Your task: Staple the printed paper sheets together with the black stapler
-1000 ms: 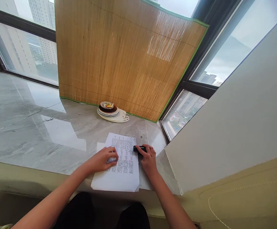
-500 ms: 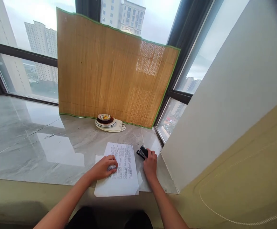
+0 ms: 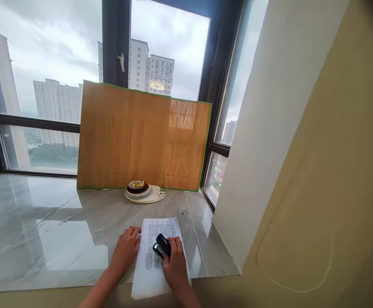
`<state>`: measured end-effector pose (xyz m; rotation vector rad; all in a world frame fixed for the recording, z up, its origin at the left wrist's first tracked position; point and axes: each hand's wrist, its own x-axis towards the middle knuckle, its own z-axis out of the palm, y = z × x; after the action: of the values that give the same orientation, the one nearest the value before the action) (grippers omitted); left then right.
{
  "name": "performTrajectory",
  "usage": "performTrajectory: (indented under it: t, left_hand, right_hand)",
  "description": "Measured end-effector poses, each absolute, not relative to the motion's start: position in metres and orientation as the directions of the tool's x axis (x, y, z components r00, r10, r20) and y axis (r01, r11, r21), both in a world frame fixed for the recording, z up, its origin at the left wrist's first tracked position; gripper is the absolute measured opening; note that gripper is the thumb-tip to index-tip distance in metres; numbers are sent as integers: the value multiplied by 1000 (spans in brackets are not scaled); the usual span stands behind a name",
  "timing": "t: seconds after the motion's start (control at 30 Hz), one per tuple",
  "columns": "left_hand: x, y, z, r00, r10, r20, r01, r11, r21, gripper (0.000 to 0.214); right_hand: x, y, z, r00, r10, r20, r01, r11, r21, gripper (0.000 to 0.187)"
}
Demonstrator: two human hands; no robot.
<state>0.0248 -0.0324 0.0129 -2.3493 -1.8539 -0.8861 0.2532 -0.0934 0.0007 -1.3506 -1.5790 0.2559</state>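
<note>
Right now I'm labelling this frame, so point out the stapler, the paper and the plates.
stapler (image 3: pixel 161 247): head view, on its black top.
paper (image 3: pixel 147 273): head view, on the part between the hands.
plates (image 3: pixel 158 196): head view, on the bottom plate's rim.

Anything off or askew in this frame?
Minor only. The paper lies slightly skewed and its near edge overhangs the sill, with the left hand at its edge. The right hand holds a stapler over it. Tiny dark specks beyond: cannot tell what.
</note>
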Motion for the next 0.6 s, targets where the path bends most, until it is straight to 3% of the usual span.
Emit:
performTrajectory:
  t: [0.1, 0.2, 0.33, 0.4, 0.53, 0.6]
  left_hand:
    - [-24, -38, 10, 62, 927, 369, 978, -131, 165, 40]
    - [-63, -43, 4, -103, 954, 283, 989, 67, 132, 48]
    - [-74, -45, 1, -115, 957, 265, 989, 86, 119, 51]
    - [-69, -45, 2, -127, 954, 272, 989, 99, 113, 51]
    - [-66, -46, 4, -113, 953, 283, 992, 91, 89, 49]
    - [-68, -47, 5, -108, 950, 293, 993, 88, 81, 48]
  right_hand:
    - [281, -96, 0, 142, 838, 527, 671, 310, -674, 47]
    - [314, -97, 7, 116, 850, 514, 690, 303, -657, 40]
    - [343, -73, 23, 109, 871, 480, 686, 283, -670, 22]
    - [351, -45, 29, 131, 864, 487, 719, 255, -646, 31]
    - [354, 15, 29, 39, 881, 471, 772, 273, -574, 22]
    - [350, 36, 20, 1, 886, 464, 777, 292, -558, 27]
